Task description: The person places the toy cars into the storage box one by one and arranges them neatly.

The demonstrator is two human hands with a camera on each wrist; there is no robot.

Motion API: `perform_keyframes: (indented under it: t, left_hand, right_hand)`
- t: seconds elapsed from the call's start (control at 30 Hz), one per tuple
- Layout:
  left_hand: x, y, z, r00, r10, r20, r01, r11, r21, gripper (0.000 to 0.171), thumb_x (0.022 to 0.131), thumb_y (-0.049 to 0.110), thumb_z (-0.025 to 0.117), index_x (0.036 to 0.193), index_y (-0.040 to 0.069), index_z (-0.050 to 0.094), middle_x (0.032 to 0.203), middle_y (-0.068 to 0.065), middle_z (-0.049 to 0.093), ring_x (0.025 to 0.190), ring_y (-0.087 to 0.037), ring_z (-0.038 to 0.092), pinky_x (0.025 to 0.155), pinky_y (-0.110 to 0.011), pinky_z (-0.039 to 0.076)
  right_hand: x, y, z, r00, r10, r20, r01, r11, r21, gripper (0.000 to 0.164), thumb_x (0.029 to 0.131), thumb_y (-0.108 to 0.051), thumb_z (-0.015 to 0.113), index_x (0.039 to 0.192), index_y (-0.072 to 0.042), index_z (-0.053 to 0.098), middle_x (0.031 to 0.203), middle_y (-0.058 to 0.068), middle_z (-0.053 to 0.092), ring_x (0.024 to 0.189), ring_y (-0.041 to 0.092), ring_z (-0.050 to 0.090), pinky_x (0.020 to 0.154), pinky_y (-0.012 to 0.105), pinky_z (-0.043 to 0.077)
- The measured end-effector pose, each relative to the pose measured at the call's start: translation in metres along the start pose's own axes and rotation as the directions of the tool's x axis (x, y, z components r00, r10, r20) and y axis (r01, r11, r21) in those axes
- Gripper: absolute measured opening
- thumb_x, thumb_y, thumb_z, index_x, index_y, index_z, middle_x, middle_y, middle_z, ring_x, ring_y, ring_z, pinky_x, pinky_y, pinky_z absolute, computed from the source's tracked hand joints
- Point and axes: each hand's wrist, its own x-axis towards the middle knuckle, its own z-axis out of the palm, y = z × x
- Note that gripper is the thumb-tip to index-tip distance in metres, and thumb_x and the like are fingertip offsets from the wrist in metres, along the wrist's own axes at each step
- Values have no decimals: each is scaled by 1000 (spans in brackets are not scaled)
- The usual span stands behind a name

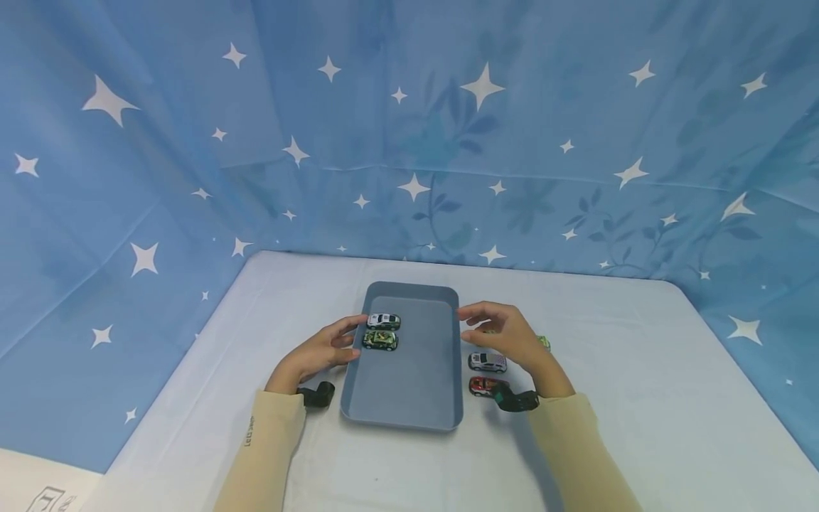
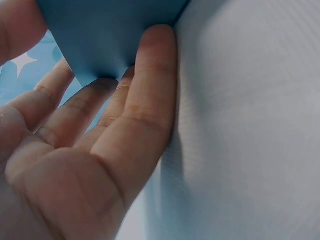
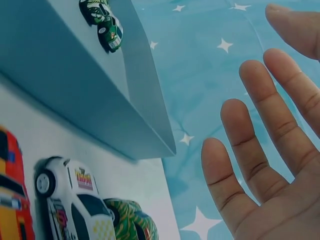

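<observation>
A blue-grey tray lies on the white table, with a white toy car and a green camouflage toy car inside along its left wall. My left hand is at the tray's left side; in the left wrist view its extended fingers touch the outer wall. At the right rim is my right hand, fingers spread and holding nothing in the right wrist view. Below that hand, outside the tray, are a white patterned toy car, a red toy car and a green camouflage one, partly hidden.
White cloth covers the table around the tray. A blue curtain with white stars hangs behind and along the sides. Black wrist-camera mounts sit at both wrists, the right one overlapping the red car in the head view.
</observation>
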Motion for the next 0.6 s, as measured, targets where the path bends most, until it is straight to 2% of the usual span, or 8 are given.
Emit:
perform_keyframes:
  t: [0.1,0.4,0.6]
  left_hand:
    - [0,0,1,1000,2,1,-2,1000,-6,75,105,2,65,170,1,27,177,-31,10,159,-58,16,121,-70,34]
    - [-1,-1,1,1000,1,7,-1,1000,-2,75,106,3,65,171,2,27,177,-31,9,159,-58,16,121,-70,34]
    - [-1,0,0,1000,2,4,-2,1000,-6,75,106,3,65,171,2,27,177,-31,9,159,-58,16,121,-70,34]
  right_hand:
    - [-3,1,-2,1000,8,-3,-8,1000,-10,36,96,-2,78,130,9,71,128,30,70,116,53,63,94,31,59]
    - [-12,5,-12,1000,15,-2,-15,998,-57,38,98,-3,77,132,10,69,129,24,71,114,40,67,95,34,59]
    - [-16,7,-17,1000,8,-20,-9,998,-70,36,97,-2,77,130,10,71,128,29,71,115,44,66,97,33,58]
